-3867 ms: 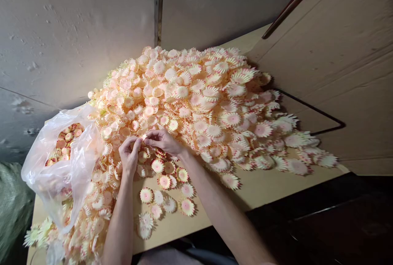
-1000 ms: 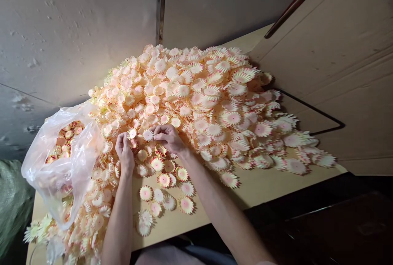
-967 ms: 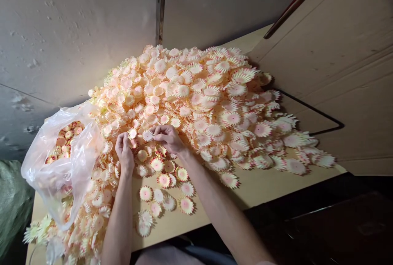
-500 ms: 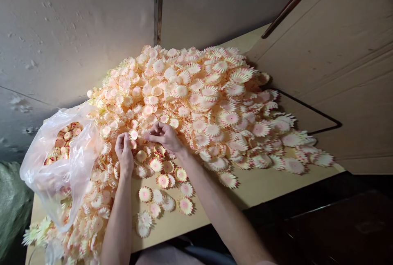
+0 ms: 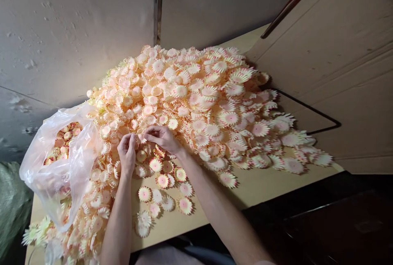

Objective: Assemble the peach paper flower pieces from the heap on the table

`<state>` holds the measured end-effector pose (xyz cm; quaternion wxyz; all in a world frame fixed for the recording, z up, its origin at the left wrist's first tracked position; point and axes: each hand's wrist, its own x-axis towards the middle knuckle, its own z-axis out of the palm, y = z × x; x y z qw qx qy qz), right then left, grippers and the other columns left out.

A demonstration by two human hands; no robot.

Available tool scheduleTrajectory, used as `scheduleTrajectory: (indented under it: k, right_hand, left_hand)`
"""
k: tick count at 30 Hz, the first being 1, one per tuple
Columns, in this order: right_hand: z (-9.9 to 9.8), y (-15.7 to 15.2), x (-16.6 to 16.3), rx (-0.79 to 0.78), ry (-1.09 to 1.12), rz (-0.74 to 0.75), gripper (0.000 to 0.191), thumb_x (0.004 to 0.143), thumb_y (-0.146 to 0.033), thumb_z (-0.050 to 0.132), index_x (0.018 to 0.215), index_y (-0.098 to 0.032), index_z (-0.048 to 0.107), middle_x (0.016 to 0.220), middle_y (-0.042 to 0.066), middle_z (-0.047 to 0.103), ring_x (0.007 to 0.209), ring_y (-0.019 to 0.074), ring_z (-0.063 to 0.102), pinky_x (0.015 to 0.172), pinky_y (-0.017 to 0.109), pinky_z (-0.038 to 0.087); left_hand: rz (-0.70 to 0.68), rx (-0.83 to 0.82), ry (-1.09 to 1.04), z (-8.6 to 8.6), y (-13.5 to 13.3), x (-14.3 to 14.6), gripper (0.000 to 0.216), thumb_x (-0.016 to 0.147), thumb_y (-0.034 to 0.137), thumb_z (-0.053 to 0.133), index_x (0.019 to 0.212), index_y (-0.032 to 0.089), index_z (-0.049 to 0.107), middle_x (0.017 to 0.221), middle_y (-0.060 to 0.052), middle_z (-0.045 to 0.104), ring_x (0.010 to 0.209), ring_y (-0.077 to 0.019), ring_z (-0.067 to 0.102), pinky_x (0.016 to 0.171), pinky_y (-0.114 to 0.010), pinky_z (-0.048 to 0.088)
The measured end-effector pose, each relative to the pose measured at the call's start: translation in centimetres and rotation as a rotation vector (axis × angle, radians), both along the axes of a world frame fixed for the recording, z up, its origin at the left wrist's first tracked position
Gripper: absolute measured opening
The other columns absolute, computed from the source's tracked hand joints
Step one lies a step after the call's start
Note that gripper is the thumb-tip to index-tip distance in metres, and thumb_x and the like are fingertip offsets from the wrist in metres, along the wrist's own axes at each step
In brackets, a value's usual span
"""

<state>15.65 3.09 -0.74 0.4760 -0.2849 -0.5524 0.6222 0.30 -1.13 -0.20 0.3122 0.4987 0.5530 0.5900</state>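
A big heap of cream and pink fabric flower pieces point(image 5: 196, 97) covers a wooden table point(image 5: 260, 187). My left hand point(image 5: 127, 154) and my right hand point(image 5: 162, 138) meet at the heap's near edge, fingertips pinched together over a small flower piece point(image 5: 140, 137) between them. How each hand grips it is hard to make out. Several loose flowers point(image 5: 162, 181) lie flat on the table just below my hands.
A clear plastic bag point(image 5: 58, 162) holding darker flower pieces sits at the left, touching the heap. A cardboard sheet point(image 5: 337, 64) leans at the right. A grey wall point(image 5: 76, 32) stands behind. The table's near edge drops to a dark floor point(image 5: 337, 224).
My hands were slightly apart, each at a flower, half a second ago; now their fingertips have come together over one piece. The heap and bag have not moved.
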Motion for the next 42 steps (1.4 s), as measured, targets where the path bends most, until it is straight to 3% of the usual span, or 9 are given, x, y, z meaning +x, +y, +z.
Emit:
scheduleTrajectory:
  k: [4,7,10,16,21,26,32,38,42]
  right_hand:
    - [-0.4,0.0,-0.2,-0.034,-0.021,0.029,0.025,0.077,-0.042,0.07,0.086,-0.019,0.071,0.074,0.002,0.068,0.058,0.0121,0.057,0.052,0.025,0.047]
    - [-0.4,0.0,-0.2,-0.012,-0.032,-0.011,0.022,0.076,-0.041,0.07,0.083,-0.02,0.072,0.073,0.001,0.069,0.061,0.0129,0.06,0.057,0.026,0.049]
    - [-0.2,0.0,-0.2,-0.008,-0.036,-0.03,0.022,0.076,-0.041,0.07,0.083,-0.02,0.072,0.078,0.002,0.071,0.066,0.0143,0.062,0.059,0.026,0.05]
    - [0.1,0.0,-0.2,0.033,-0.089,-0.09,0.02,0.075,-0.039,0.07,0.08,-0.02,0.073,0.08,0.002,0.072,0.074,0.0163,0.064,0.071,0.029,0.051]
    - [0.2,0.0,-0.1,-0.057,-0.064,-0.059,0.023,0.076,-0.042,0.069,0.085,-0.02,0.073,0.079,0.003,0.071,0.069,0.0169,0.063,0.058,0.027,0.049]
    - [0.1,0.2,0.1,0.023,-0.079,-0.114,0.024,0.078,-0.042,0.069,0.081,-0.018,0.071,0.074,0.001,0.067,0.068,0.0132,0.059,0.063,0.025,0.045]
    - [0.2,0.2,0.1,0.003,-0.045,-0.043,0.025,0.077,-0.042,0.069,0.082,-0.018,0.07,0.078,0.001,0.067,0.074,0.0135,0.06,0.071,0.025,0.048]
    - [-0.3,0.1,-0.2,-0.078,0.036,0.062,0.029,0.067,-0.036,0.079,0.087,-0.018,0.07,0.085,0.003,0.071,0.078,0.015,0.065,0.077,0.029,0.053]
    - [-0.4,0.1,-0.2,-0.067,0.007,0.013,0.026,0.07,-0.038,0.076,0.086,-0.019,0.071,0.082,0.003,0.072,0.076,0.0155,0.067,0.077,0.03,0.054]
  left_hand:
    - [-0.043,-0.004,0.028,0.0,-0.1,-0.1,0.029,0.082,0.044,0.061,0.085,0.016,0.068,0.082,-0.004,0.067,0.076,-0.0132,0.06,0.073,-0.023,0.047]
    - [-0.04,0.002,0.055,0.0,0.0,-0.1,0.029,0.067,0.039,0.077,0.082,0.016,0.069,0.08,-0.003,0.069,0.076,-0.0149,0.062,0.076,-0.025,0.048]
    - [-0.033,0.019,0.071,0.1,0.1,-0.1,0.028,0.063,0.035,0.08,0.08,0.016,0.069,0.078,-0.003,0.069,0.076,-0.0149,0.063,0.079,-0.027,0.049]
    - [-0.018,0.007,0.053,-0.2,0.1,0.0,0.023,0.075,0.035,0.071,0.087,0.016,0.069,0.085,-0.005,0.07,0.08,-0.0147,0.064,0.077,-0.026,0.05]
    - [-0.068,0.021,0.156,-0.6,0.2,-0.1,0.03,0.07,0.034,0.076,0.093,0.016,0.068,0.089,-0.005,0.069,0.082,-0.0156,0.063,0.082,-0.028,0.05]
    - [-0.014,-0.014,0.092,-0.9,0.4,0.0,0.029,0.072,0.035,0.074,0.093,0.016,0.068,0.085,-0.005,0.068,0.077,-0.0139,0.062,0.074,-0.025,0.05]
    - [-0.048,-0.059,-0.003,-0.8,0.3,0.0,0.03,0.077,0.037,0.069,0.098,0.016,0.068,0.08,-0.004,0.067,0.073,-0.0129,0.062,0.071,-0.024,0.05]
    - [-0.103,-0.024,0.05,-0.3,0.1,-0.1,0.027,0.082,0.037,0.063,0.099,0.017,0.067,0.087,-0.005,0.067,0.075,-0.013,0.061,0.069,-0.023,0.049]
    - [-0.128,-0.018,0.152,0.3,-0.2,-0.1,0.026,0.086,0.038,0.058,0.1,0.018,0.067,0.091,-0.006,0.069,0.083,-0.0153,0.063,0.077,-0.026,0.049]
